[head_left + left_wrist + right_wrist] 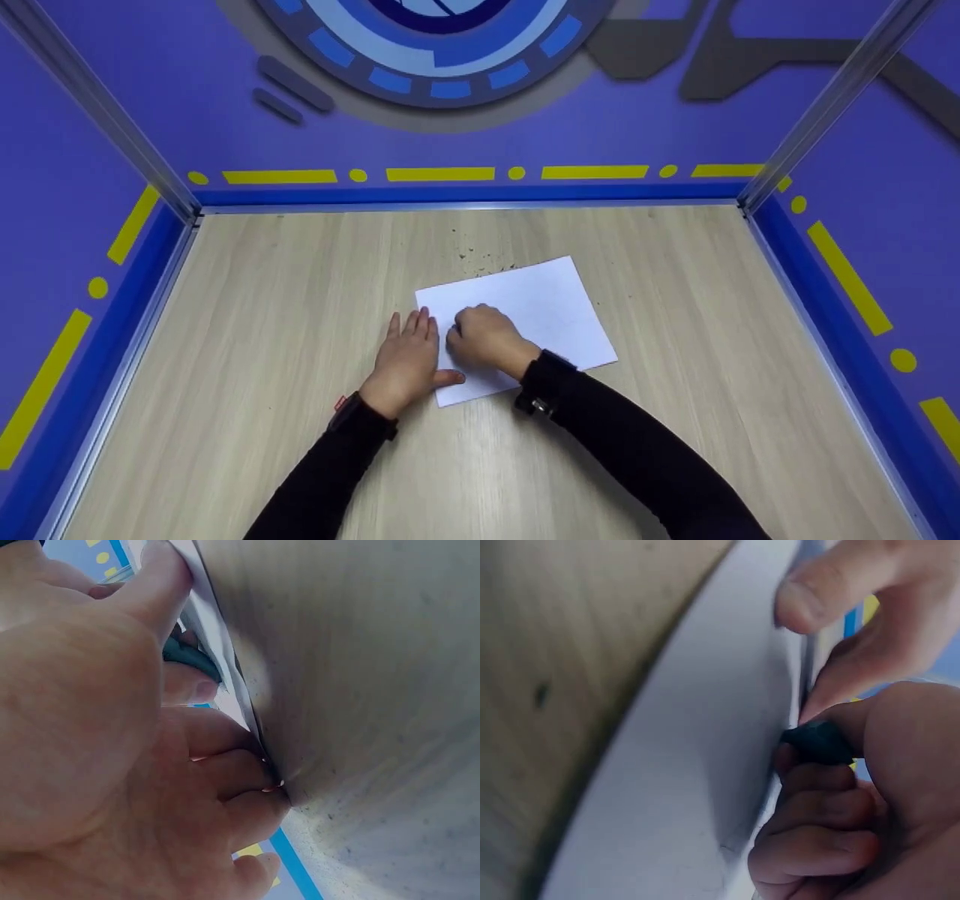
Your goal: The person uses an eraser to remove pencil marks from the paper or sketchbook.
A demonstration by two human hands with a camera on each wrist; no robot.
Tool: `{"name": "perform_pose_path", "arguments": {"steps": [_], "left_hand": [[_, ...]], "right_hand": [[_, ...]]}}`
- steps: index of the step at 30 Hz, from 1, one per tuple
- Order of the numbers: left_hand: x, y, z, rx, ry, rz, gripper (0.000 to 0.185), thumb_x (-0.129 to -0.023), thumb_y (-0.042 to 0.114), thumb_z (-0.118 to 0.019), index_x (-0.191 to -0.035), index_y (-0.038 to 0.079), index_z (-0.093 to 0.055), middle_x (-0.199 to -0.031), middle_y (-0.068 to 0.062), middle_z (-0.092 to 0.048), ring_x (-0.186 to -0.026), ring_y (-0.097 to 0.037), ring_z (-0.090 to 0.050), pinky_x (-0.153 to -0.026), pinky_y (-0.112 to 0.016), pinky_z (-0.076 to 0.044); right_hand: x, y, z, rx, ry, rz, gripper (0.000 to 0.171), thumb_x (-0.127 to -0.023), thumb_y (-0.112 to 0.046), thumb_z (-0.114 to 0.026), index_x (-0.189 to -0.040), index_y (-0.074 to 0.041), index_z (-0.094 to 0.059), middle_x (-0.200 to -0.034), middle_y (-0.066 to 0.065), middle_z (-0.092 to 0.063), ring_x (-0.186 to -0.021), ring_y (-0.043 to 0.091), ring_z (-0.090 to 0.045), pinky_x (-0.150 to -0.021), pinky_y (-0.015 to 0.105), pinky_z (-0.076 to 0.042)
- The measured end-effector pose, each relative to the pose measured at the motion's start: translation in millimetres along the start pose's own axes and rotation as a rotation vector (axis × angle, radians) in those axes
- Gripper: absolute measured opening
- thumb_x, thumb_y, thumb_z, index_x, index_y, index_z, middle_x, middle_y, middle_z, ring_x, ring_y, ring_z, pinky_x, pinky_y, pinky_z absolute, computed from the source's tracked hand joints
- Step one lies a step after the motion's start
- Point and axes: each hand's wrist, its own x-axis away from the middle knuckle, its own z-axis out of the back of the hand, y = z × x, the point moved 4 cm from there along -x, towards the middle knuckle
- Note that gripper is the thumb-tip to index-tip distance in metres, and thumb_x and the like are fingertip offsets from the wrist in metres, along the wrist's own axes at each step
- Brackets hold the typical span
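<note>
A white sheet of paper point(559, 307) lies slightly turned on the wooden table. My left hand point(407, 361) presses flat on its left edge, fingers pointing away and the thumb stretched across the lower left part of the sheet. Close beside it, my right hand point(486, 337) is curled over the left half of the paper. In the right wrist view it pinches a small dark green eraser point(819, 742) between thumb and fingers, one end down at the paper's surface. From above, the fingers hide most of that eraser. Faint marks show on the sheet near the curled fingers.
Dark crumbs point(487, 264) are scattered on the table point(300, 300) just beyond the paper's far edge. Blue panels with yellow dashes point(440, 174) stand along the back and both sides, with metal rails at the corners.
</note>
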Motion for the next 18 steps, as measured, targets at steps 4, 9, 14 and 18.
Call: {"name": "perform_pose_path", "arguments": {"steps": [4, 9, 14, 18], "left_hand": [[-1.0, 1.7, 1.2, -0.014, -0.002, 0.011, 0.117, -0.093, 0.073, -0.074, -0.166, -0.011, -0.038, -0.177, -0.030, -0.034, -0.168, -0.043, -0.033, -0.140, -0.063, -0.018], [-1.8, 2.6, 0.1, -0.036, -0.023, 0.021, 0.119, -0.093, 0.076, -0.071, -0.167, -0.009, -0.036, -0.178, -0.028, -0.032, -0.169, -0.042, -0.031, -0.140, -0.063, -0.017], [-2.7, 3.0, -0.9, -0.031, -0.037, 0.029, 0.120, -0.093, 0.078, -0.070, -0.168, -0.009, -0.035, -0.179, -0.028, -0.031, -0.170, -0.041, -0.029, -0.140, -0.063, -0.016], [-1.7, 2.7, -1.8, -0.026, -0.044, 0.031, 0.119, -0.094, 0.078, -0.070, -0.169, -0.008, -0.034, -0.180, -0.027, -0.030, -0.171, -0.041, -0.028, -0.141, -0.063, -0.016]], "right_hand": [[3, 8, 3, 0.041, 0.068, 0.039, 0.033, -0.101, -0.026, -0.065, -0.070, -0.013, -0.060, -0.085, 0.013, -0.073, -0.087, 0.033, -0.069, -0.081, 0.051, -0.059], [15, 42, 14, 0.017, 0.127, 0.013, 0.037, -0.098, -0.023, -0.067, -0.067, -0.018, -0.049, -0.079, 0.012, -0.068, -0.081, 0.032, -0.065, -0.076, 0.050, -0.056], [32, 104, 36, -0.074, 0.147, -0.090, 0.032, -0.099, -0.023, -0.064, -0.070, -0.017, -0.051, -0.082, 0.008, -0.063, -0.082, 0.027, -0.060, -0.075, 0.043, -0.052], [47, 153, 55, -0.092, 0.183, -0.157, 0.032, -0.096, -0.020, -0.062, -0.070, -0.015, -0.045, -0.075, 0.004, -0.050, -0.074, 0.024, -0.050, -0.065, 0.037, -0.040]]}}
